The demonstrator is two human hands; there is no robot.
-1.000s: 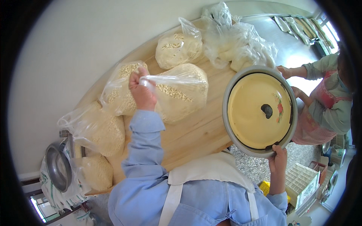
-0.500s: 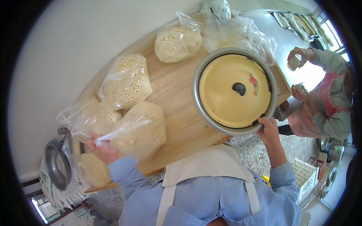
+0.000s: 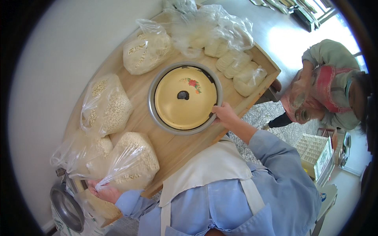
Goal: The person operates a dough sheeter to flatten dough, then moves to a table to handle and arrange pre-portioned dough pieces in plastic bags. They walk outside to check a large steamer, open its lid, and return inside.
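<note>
At the table's near left, my left hand (image 3: 105,192) is closed around the gathered neck of a clear plastic bag of pale pellets (image 3: 138,159), which rests on the wooden tabletop. My right hand (image 3: 225,115) grips the near right rim of a round grey metal basin (image 3: 151,94). A yellow enamel lid (image 3: 171,112) with a red flower and a dark knob covers the basin. Beyond my left hand lie more bags of pellets, one upright bag (image 3: 112,108) among them. A bag of pale dough (image 3: 145,53) sits behind the basin.
Bagged pale rounds (image 3: 248,80) and crumpled plastic bags (image 3: 212,27) line the far right of the wooden table (image 3: 157,153). A person in a red-and-white apron (image 3: 325,86) stands at right. A grey bowl (image 3: 67,206) is at lower left; a white crate (image 3: 313,151) stands lower right.
My right hand has brought the lidded basin left and lower over the tabletop, uncovering the bagged rounds at right. The view has swung right. My left hand still holds the bag's neck.
</note>
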